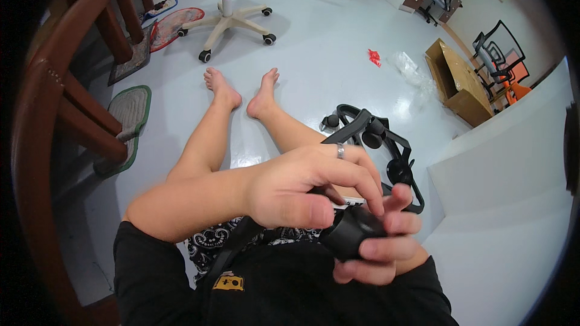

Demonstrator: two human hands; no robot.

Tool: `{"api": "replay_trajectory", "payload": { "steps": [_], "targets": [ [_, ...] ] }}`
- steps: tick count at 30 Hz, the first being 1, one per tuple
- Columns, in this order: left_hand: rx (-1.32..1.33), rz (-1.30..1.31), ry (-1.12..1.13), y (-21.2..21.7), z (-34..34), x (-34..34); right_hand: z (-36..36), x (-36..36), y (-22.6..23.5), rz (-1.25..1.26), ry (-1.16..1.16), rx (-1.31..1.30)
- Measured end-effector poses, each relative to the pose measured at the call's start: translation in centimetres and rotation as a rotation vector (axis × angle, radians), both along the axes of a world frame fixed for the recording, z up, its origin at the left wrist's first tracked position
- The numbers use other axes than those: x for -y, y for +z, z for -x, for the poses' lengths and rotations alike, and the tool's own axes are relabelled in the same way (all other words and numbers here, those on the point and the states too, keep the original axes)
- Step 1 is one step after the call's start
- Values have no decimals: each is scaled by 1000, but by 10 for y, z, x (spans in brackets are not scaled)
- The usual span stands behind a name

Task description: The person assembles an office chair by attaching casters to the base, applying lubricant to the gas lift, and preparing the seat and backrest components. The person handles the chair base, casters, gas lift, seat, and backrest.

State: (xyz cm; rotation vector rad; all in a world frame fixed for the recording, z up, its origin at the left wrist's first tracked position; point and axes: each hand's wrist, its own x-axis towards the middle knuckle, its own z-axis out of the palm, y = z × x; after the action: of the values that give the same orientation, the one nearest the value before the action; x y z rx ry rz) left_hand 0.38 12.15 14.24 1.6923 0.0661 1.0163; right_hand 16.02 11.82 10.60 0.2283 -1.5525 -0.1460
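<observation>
My right hand (386,241) has its fingers curled round a thick black rounded part (350,232); it is smeared by motion, so its exact kind is unclear. My left hand (308,184), with a silver ring on one finger, reaches across from the left. Its thumb and bent fingertips close on the top of the same part. Just beyond both hands lies a black frame (393,139) with angled bars, curved loops and round black pieces like casters. Part of this frame is hidden under my left hand. A small pale edge (350,201) shows between the hands.
My bare legs (211,127) stretch forward on the grey floor. Ahead stands an orange swivel chair (226,6). Brown wooden legs (42,133) and a grey mat (130,111) are at left. An open cardboard box (459,84), clear plastic (414,75) and a red scrap (374,57) lie at right.
</observation>
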Motion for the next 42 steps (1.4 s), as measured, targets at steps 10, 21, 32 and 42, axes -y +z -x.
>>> {"api": "replay_trajectory", "payload": {
  "steps": [10, 21, 32, 42],
  "targets": [
    [157, -131, -136, -5, 3, -5, 34, 21, -4, 248, 155, -300],
    [279, -121, -147, -10, -3, -11, 37, 27, -8, 339, 71, -260],
    [124, -97, -16, -6, 5, -5, 28, 17, -2, 330, 102, -188],
    [102, -50, 131, 1, 8, -2, 28, 21, -7, 431, 43, -60]
  ]
}}
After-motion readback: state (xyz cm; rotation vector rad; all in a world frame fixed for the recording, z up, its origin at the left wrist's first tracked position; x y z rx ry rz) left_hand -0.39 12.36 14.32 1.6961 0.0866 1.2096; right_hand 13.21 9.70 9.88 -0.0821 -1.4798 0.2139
